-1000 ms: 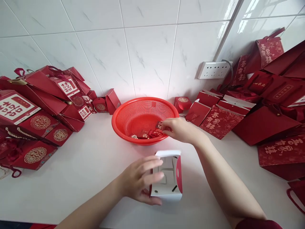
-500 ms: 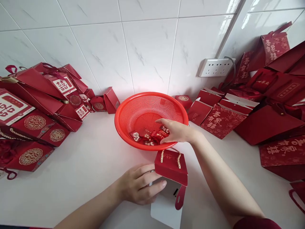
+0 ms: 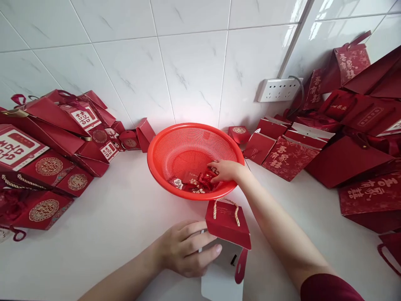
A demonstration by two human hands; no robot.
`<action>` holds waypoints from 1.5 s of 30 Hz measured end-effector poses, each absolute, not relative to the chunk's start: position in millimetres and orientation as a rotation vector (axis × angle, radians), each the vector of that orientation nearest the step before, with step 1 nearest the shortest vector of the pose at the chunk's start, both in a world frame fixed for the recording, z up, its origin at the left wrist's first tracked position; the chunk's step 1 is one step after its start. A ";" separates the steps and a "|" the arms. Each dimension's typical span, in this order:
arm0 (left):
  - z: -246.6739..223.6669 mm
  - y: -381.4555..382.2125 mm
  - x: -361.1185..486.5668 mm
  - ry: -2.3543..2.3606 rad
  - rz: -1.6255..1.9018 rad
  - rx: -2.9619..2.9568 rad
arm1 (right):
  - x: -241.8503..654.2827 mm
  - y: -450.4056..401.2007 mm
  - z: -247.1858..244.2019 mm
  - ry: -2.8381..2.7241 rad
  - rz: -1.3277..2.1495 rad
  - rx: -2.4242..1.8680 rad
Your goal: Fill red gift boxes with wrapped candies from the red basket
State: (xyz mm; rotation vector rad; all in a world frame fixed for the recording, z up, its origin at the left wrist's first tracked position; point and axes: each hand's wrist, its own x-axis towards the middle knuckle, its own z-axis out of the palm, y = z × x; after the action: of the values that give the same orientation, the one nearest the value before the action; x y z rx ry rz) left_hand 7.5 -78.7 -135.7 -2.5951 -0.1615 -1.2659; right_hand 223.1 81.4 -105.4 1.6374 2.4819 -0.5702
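My left hand [image 3: 191, 249] grips the left side of a small red gift box [image 3: 228, 222] with a twisted gold cord handle. The box's lid stands open towards me, showing a pale inside and a long white flap. My right hand [image 3: 226, 171] reaches over the near right side of a red plastic colander [image 3: 194, 195]. Its fingers are bent around red wrapped candies [image 3: 205, 179] on the colander floor; how many they hold is hidden. Several other wrapped candies [image 3: 177, 182] lie to the left, still in the colander.
Red decorated boxes [image 3: 50, 167] are stacked on the left. More red boxes and bags [image 3: 290, 156] stand on the right. A white power strip [image 3: 278, 90] with a grey cable sits against the tiled wall [image 3: 191, 71]. A small red box [image 3: 238, 134] stands behind the colander.
My right hand has gone lower into the colander and its fingers have closed in on the candies. My left hand keeps its hold on the gift box. The view has shifted slightly.
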 end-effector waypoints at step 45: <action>-142.6 -52.5 -16.8 -0.977 -1.351 -3.143 | 231.5 -0.5 -17.2 4.141 -1.561 0.370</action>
State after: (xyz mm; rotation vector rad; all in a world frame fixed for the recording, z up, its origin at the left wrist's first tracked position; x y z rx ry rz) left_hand -16.8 -52.5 -142.6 -3.1425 -0.9766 -1.3509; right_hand 231.5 -0.5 -17.2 0.3698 4.1407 -1.5609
